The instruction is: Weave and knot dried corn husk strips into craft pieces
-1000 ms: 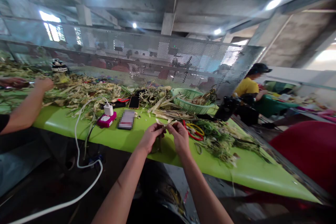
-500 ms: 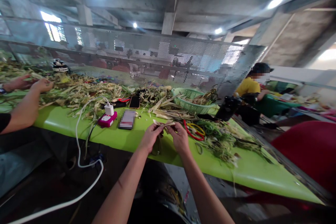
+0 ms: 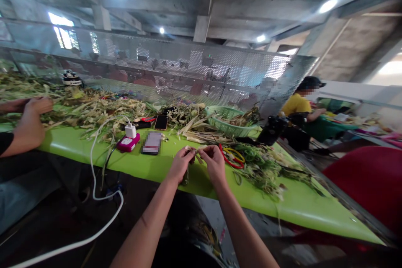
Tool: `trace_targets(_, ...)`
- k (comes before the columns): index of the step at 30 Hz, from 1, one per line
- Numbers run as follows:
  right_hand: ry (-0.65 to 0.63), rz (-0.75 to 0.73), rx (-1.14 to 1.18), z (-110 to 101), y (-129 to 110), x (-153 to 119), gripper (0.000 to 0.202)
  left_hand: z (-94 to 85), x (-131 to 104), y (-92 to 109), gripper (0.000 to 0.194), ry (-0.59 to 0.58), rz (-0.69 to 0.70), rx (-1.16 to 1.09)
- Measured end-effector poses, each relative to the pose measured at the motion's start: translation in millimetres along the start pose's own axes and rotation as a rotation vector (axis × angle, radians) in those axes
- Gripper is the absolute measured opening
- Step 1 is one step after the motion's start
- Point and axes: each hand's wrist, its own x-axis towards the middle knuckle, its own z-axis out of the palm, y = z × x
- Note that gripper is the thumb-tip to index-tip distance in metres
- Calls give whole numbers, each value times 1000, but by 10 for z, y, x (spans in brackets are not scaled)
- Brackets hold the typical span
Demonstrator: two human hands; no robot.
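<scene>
Over the front of the green table, my left hand is closed, pinching a pale dried leaf strip near its upper end. A darker green leafy part hangs below that hand. Close beside it, my right hand is closed too, thumb and fingertips pinching the strip from the other side. The strip is thin and partly covered by my fingers, so its full shape is hidden. Just right of my right hand lie red-handled scissors or pliers with a yellow loop against them.
A green plastic basket holds dried leaves. Leaf heaps spread along the table's back, green scraps lie right. Phones, a magenta power block and a white cable are left. A co-worker's hands work far left.
My fingers have shifted on the strip: its loose piece now slants downward between my hands, where before it lay more level. The co-worker's hands at left have moved further left.
</scene>
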Motion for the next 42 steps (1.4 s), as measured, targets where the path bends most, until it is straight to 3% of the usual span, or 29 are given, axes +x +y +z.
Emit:
trace_targets(7,-99,29,53,-1,16,14,28,4,-17,13,31,26,19,33)
trace_targets(18,75,-15,188,-55,94,62,18,4,-17,-30,26,-154,1,104)
trace_targets(28,19,91,266,-106,115,93,25,-9,-95,105,29,-307,-94,10)
trace_targets(35,5,22,250,-69,20,63,20,28,-77,66,40,-244,-143,-36)
trace_targets(38,-40,43,261,-45,19,43,20,32,-66,54,38,-208,-64,81)
trace_targets(42,-95,102,292,-70,71,56,23,35,-70,58,33,-278,-10,115)
